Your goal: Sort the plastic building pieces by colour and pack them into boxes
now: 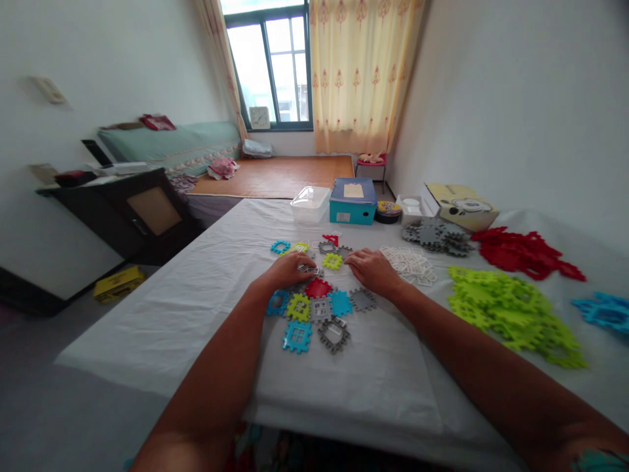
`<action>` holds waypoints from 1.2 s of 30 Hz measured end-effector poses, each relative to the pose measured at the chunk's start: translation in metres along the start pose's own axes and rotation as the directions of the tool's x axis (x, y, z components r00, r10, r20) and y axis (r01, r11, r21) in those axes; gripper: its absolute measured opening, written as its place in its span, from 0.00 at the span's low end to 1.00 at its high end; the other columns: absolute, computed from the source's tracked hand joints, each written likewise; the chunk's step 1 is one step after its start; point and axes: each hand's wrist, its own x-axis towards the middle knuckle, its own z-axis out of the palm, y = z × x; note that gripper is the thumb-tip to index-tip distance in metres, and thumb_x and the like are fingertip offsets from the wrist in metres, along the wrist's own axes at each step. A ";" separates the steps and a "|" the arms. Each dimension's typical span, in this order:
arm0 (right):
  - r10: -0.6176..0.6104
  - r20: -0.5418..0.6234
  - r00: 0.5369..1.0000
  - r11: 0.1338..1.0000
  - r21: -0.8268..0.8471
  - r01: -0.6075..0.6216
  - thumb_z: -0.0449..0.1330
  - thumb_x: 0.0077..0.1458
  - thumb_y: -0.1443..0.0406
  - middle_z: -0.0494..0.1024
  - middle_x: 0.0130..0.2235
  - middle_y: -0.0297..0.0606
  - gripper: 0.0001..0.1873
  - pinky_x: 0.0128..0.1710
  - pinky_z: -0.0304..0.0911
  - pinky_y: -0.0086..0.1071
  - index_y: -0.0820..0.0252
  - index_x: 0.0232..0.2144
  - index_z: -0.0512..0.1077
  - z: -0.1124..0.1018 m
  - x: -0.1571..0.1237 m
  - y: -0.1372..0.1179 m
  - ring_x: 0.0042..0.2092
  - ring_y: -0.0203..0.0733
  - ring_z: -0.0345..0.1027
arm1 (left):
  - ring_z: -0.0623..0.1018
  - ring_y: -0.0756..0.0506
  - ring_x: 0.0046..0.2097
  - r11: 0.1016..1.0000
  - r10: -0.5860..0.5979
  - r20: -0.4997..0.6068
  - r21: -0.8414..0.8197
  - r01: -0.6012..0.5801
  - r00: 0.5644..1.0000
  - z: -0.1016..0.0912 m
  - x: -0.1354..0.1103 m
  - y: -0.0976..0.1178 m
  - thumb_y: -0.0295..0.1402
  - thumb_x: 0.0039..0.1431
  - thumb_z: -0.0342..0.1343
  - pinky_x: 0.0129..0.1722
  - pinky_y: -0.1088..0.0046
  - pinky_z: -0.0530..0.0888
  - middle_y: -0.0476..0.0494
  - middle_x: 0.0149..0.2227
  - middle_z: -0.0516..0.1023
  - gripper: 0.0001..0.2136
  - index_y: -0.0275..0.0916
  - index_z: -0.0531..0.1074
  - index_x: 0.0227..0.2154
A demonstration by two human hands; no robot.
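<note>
Clear box [310, 206], blue box [352, 213], round tin [388, 212], white box [417, 217] w/ white item [411, 203]: just above ctr, toward R. Toothed pcs [318, 288] ctr frame; L hand [289, 269] over some, R hand [369, 267] beside; can't tell either grip.

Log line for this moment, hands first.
left hand: at pale piece, grip unclear | right hand: beside lime piece, grip unclear | white pile: right of right hand

Daylight comes via dk-framed window [246, 62] at back of rm, clock [259, 117] in its lower L corner; patterned yellow curtain [366, 72] hangs to R. Plain white walls [515, 98], grey flr [113, 341]. Low brown-topped bed [295, 174] below window, dk cabinet [115, 206] on L, white-covered table [196, 295] up front.
</note>
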 end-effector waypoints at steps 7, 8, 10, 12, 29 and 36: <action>-0.042 -0.133 0.990 0.964 0.255 0.075 0.52 0.63 0.60 0.74 0.53 0.42 0.16 0.51 0.59 0.36 0.58 0.51 0.69 0.010 0.004 -0.014 0.51 0.42 0.67 | 0.76 0.45 0.44 0.990 -0.003 -0.191 -0.142 -0.024 0.982 -0.003 0.005 0.021 0.39 0.61 0.52 0.47 0.69 0.72 0.44 0.41 0.80 0.12 0.43 0.79 0.38; -0.034 -0.150 0.988 0.944 0.319 0.081 0.53 0.63 0.59 0.75 0.52 0.42 0.17 0.51 0.60 0.35 0.58 0.52 0.68 0.011 0.004 -0.017 0.49 0.41 0.68 | 0.77 0.46 0.43 0.977 0.015 -0.211 -0.203 -0.059 0.977 -0.003 0.006 0.027 0.40 0.61 0.52 0.44 0.71 0.73 0.43 0.41 0.79 0.12 0.42 0.79 0.38; 0.007 -0.163 0.987 0.900 0.432 0.065 0.55 0.62 0.59 0.77 0.47 0.40 0.17 0.47 0.63 0.32 0.58 0.51 0.67 0.013 0.006 -0.023 0.44 0.38 0.71 | 0.77 0.48 0.39 0.946 0.040 -0.228 -0.306 -0.110 0.973 0.000 0.009 0.039 0.40 0.60 0.53 0.38 0.73 0.74 0.43 0.40 0.79 0.12 0.41 0.80 0.38; 0.056 -0.152 0.987 0.872 0.489 0.026 0.56 0.61 0.60 0.79 0.41 0.36 0.15 0.41 0.64 0.29 0.57 0.49 0.68 0.012 0.007 -0.025 0.38 0.36 0.72 | 0.77 0.49 0.36 0.924 0.040 -0.226 -0.361 -0.122 0.973 0.003 0.010 0.048 0.39 0.60 0.54 0.36 0.75 0.74 0.43 0.38 0.79 0.12 0.41 0.80 0.38; 0.388 -0.208 0.898 0.912 -0.053 -0.406 0.50 0.62 0.58 0.73 0.53 0.44 0.18 0.41 0.60 0.39 0.56 0.48 0.72 -0.001 -0.008 0.069 0.50 0.50 0.63 | 0.78 0.45 0.37 0.963 -0.269 0.038 0.040 0.268 0.962 -0.017 -0.009 -0.003 0.47 0.49 0.59 0.34 0.75 0.70 0.48 0.37 0.82 0.16 0.45 0.80 0.37; 0.235 -0.237 0.943 0.971 0.093 -0.219 0.54 0.60 0.63 0.76 0.50 0.42 0.13 0.46 0.60 0.43 0.55 0.44 0.75 -0.002 -0.001 0.036 0.52 0.50 0.63 | 0.77 0.47 0.35 0.974 -0.216 -0.120 0.045 0.223 0.969 -0.020 -0.006 0.004 0.42 0.56 0.55 0.35 0.75 0.70 0.47 0.33 0.81 0.12 0.44 0.80 0.32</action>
